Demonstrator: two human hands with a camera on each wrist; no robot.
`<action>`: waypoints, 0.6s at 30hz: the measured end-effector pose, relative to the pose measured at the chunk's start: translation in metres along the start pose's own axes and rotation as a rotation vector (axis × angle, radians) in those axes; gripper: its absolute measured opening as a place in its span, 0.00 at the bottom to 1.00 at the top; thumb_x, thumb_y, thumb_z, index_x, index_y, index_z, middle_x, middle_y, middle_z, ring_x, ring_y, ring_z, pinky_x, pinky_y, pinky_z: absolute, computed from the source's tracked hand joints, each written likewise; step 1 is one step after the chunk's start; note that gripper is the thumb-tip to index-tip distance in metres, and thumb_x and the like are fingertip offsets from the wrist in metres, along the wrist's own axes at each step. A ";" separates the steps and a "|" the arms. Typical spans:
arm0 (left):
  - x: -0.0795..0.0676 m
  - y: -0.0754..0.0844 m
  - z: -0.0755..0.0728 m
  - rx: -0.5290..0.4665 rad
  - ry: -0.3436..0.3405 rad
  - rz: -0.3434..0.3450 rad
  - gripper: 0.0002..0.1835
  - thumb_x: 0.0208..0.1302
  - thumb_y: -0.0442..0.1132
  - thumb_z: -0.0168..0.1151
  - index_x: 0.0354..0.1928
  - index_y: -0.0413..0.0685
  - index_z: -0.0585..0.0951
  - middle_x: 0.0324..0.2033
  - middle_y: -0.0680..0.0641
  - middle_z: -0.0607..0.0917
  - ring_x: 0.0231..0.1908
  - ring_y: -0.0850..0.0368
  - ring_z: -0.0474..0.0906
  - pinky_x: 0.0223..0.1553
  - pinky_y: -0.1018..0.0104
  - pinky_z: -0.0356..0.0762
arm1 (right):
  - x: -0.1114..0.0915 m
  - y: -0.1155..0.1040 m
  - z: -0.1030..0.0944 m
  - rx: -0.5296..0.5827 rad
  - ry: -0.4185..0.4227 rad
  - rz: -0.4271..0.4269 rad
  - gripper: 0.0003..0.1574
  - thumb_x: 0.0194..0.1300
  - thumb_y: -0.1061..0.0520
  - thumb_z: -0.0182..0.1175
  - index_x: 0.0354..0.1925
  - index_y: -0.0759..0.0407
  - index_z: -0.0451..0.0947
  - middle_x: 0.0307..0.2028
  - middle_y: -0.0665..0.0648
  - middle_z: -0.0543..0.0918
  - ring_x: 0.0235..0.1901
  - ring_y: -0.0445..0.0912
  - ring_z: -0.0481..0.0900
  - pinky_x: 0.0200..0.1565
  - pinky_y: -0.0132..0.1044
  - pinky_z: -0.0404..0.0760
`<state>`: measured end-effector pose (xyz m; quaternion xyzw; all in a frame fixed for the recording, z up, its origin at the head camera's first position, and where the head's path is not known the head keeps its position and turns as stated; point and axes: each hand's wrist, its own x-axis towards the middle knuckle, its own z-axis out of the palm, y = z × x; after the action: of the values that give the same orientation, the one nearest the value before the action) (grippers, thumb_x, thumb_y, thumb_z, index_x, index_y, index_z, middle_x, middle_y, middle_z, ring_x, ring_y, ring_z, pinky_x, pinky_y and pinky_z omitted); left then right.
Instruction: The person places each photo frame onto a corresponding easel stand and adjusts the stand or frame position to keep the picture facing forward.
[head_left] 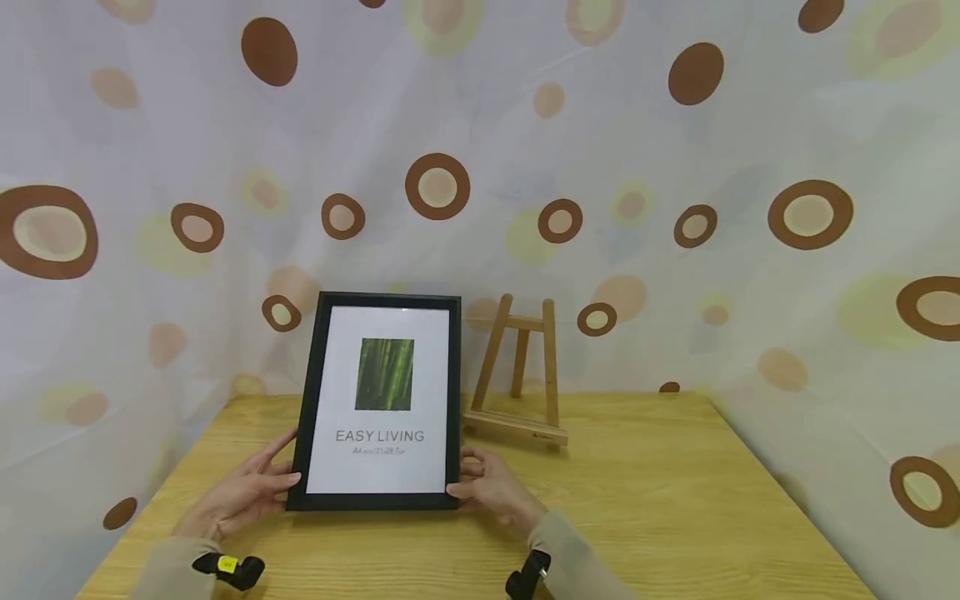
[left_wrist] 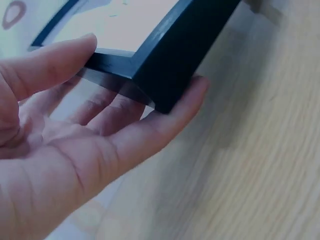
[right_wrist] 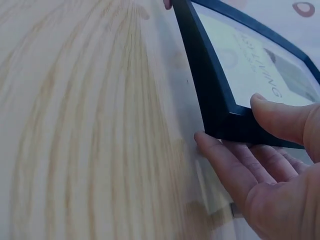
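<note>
A black picture frame stands nearly upright between my two hands, its white insert printed with a green bamboo picture and "EASY LIVING". My left hand grips its lower left side, thumb on the front border and fingers behind; the left wrist view shows the frame's corner between thumb and fingers. On the lower right side, my right hand holds it the same way, thumb over the front edge in the right wrist view. Behind and right of the frame stands a small wooden easel with a ledge across its front.
The wooden table reaches back to a white curtain patterned with brown and pale circles, which also hangs along both sides. A black camera mount sits on each wrist, over beige sleeves.
</note>
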<state>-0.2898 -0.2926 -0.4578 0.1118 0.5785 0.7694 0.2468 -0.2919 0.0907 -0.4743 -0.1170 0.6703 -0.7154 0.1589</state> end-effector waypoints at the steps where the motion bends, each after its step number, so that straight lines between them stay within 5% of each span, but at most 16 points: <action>1: 0.002 0.000 0.001 0.002 -0.016 0.002 0.44 0.65 0.24 0.45 0.70 0.70 0.38 0.61 0.38 0.59 0.54 0.40 0.68 0.52 0.40 0.64 | -0.001 0.000 -0.003 -0.007 0.004 -0.008 0.34 0.52 0.72 0.62 0.56 0.67 0.62 0.44 0.64 0.78 0.36 0.52 0.80 0.32 0.48 0.80; 6: 0.018 0.000 0.011 0.036 -0.062 0.043 0.46 0.64 0.23 0.45 0.69 0.76 0.38 0.65 0.33 0.44 0.55 0.40 0.67 0.51 0.38 0.63 | -0.002 -0.003 -0.017 -0.042 0.041 -0.038 0.38 0.53 0.71 0.61 0.60 0.68 0.58 0.50 0.68 0.74 0.40 0.52 0.79 0.34 0.48 0.80; 10: 0.030 -0.005 0.018 0.041 -0.036 0.074 0.47 0.63 0.23 0.48 0.69 0.75 0.39 0.66 0.33 0.41 0.54 0.40 0.68 0.50 0.37 0.63 | -0.004 -0.007 -0.027 -0.083 0.073 -0.053 0.40 0.54 0.69 0.61 0.63 0.66 0.55 0.53 0.69 0.71 0.45 0.54 0.76 0.37 0.47 0.79; 18: 0.055 -0.018 0.032 0.201 0.055 0.116 0.41 0.62 0.30 0.55 0.70 0.46 0.42 0.67 0.34 0.47 0.55 0.46 0.68 0.49 0.48 0.71 | -0.012 -0.011 -0.050 -0.130 0.124 -0.080 0.42 0.55 0.68 0.61 0.64 0.68 0.53 0.56 0.74 0.66 0.51 0.60 0.71 0.40 0.46 0.79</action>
<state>-0.3173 -0.2346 -0.4711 0.1482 0.6517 0.7233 0.1735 -0.3007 0.1422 -0.4662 -0.1091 0.7187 -0.6820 0.0805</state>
